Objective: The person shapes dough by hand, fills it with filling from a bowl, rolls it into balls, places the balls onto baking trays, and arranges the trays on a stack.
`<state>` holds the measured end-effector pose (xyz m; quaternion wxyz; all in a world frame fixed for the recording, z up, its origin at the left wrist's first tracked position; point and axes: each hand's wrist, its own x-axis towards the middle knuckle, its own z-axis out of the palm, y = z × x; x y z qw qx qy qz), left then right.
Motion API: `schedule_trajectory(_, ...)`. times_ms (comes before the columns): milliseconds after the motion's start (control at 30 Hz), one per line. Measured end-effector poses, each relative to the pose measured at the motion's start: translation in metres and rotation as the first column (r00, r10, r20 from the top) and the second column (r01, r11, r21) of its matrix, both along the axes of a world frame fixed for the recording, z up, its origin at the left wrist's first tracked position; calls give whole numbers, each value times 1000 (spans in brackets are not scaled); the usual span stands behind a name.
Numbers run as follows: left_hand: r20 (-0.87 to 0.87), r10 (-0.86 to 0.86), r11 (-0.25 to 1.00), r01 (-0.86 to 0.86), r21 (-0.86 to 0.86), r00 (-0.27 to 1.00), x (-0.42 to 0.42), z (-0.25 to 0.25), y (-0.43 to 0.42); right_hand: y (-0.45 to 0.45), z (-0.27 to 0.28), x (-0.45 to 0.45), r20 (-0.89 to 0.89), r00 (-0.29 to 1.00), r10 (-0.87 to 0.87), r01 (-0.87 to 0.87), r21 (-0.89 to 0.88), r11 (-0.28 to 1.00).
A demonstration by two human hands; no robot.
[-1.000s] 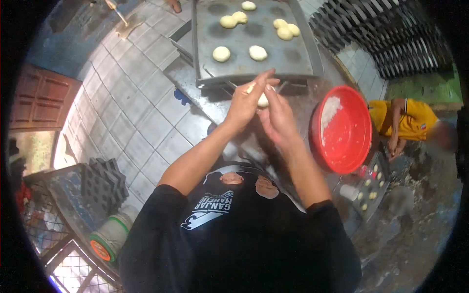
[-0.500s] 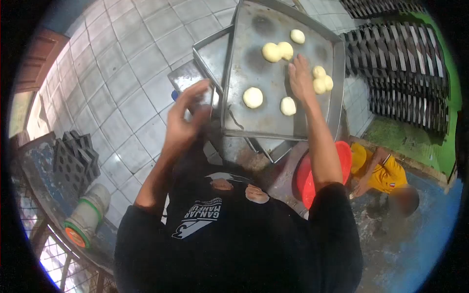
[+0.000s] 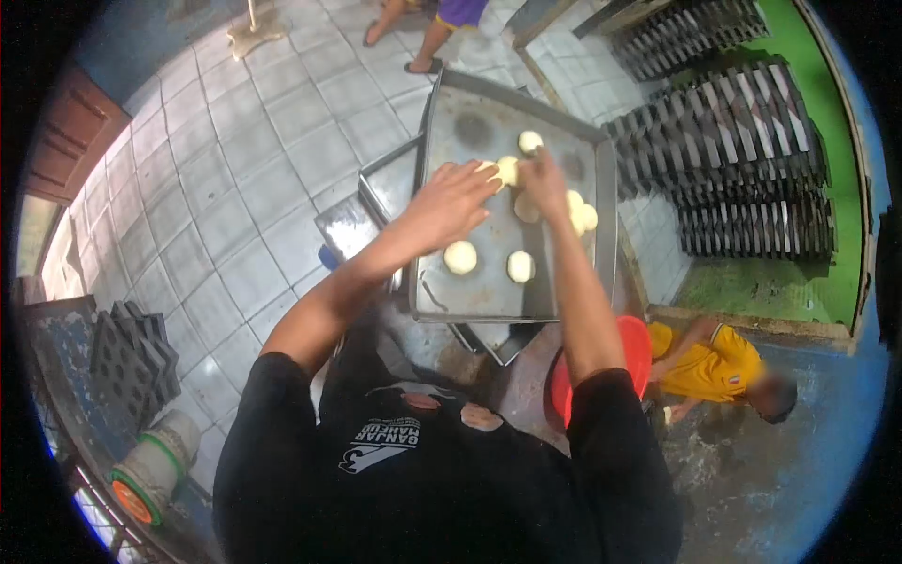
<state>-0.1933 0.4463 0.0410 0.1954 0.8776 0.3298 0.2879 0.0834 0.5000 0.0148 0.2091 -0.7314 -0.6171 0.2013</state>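
Observation:
Pale yellow dough balls lie in a large metal tray in front of me. My left hand reaches over the tray's left side, palm down, its fingers closed round one ball of a joined pair; the pair's other ball shows beside the fingertips. My right hand is inside the tray, its fingers blurred and pointing away between the pair and a single dough ball. Partly under that hand shows another dough piece. A joined cluster sits right of my right wrist. Nearer me rest two separate balls, left and right.
More metal trays lie beneath the large one. A red basin stands by my right arm, near a person in a yellow shirt. Dark stacked moulds line the right. Another person's legs show at the top.
My left hand has moved from outside the tray onto the joined dough balls. My right hand has shifted left, and a dough piece now shows under it. The view has tilted up, showing a second person's legs.

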Motion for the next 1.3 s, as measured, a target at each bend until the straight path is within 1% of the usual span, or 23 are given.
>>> schedule_trajectory(133,-323,36,999,-27,31,946,39,-24,13,-17,29,-10,18,1000,-20,19,68,997)
schedule_trajectory(333,-468,190,977,-121,173,863,64,-15,-23,-154,155,9,-466,867,-174,369,368,854)
schedule_trajectory(367,-111,79,994,-87,-62,991,76,-4,-35,-185,162,1,-372,910,-185,352,453,819)
schedule_trajectory(400,265,28,958,49,-281,964,88,9,-52,-217,163,-8,-275,937,-214,333,526,782)
schedule_trajectory(467,529,104,830,219,-512,842,128,11,-115,-280,148,-25,-29,988,-149,137,600,789)
schedule_trajectory(500,669,169,617,452,-644,724,137,31,-154,-308,141,-34,-3,994,-113,92,609,788)
schedule_trajectory(533,735,296,339,653,-678,610,140,53,-193,-336,135,-40,24,997,-78,47,614,788)
schedule_trajectory(567,725,252,289,665,-688,641,146,52,-224,-366,134,-45,-9,986,-165,131,650,748)
schedule_trajectory(667,660,222,437,532,-726,718,157,52,-305,-449,108,-43,-38,955,-293,245,656,714)
schedule_trajectory(733,483,80,696,298,-653,872,166,7,-347,-503,72,-41,-68,944,-323,287,654,699)
schedule_trajectory(767,468,42,696,311,-647,883,170,8,-367,-525,64,-42,-395,844,-362,521,447,727)
schedule_trajectory(800,499,130,495,380,-782,857,175,8,-391,-546,53,-44,-663,629,-406,656,172,735)
schedule_trajectory(833,491,236,258,433,-864,838,174,6,-413,-561,48,-46,-779,486,-396,721,101,685)
schedule_trajectory(867,478,219,253,424,-870,851,172,5,-428,-578,45,-52,-788,465,-403,736,91,671)
schedule_trajectory(933,505,143,343,436,-832,851,180,5,-449,-603,49,-56,-943,239,-233,736,19,677)
schedule_trajectory(1000,399,70,342,353,-871,914,170,3,-460,-633,62,-43,-936,282,-213,673,34,739)
schedule_trajectory(1067,549,127,165,528,-833,826,169,-5,-465,-642,63,-33,-927,331,-176,754,148,640)
schedule_trajectory(1100,414,259,115,398,-910,873,166,-8,-469,-643,49,-28,-931,326,-163,754,152,638)
schedule_trajectory(1133,412,248,127,393,-911,877,160,-25,-466,-643,25,-23,-844,436,-312,775,175,608)
schedule_trajectory(1200,93,-217,359,168,-918,972,151,-89,-452,-640,4,-14,-728,514,-454,793,202,574)
schedule_trajectory(1233,175,-211,315,236,-919,962,148,-107,-457,-639,-1,-15,-392,829,-399,533,340,774)
schedule_trajectory(1267,253,-201,263,301,-917,946,147,-105,-463,-637,-3,-13,11,974,-225,209,328,921)
schedule_trajectory(1300,229,-300,351,330,-876,926,148,-104,-461,-633,-5,-4,3,973,-229,216,317,923)
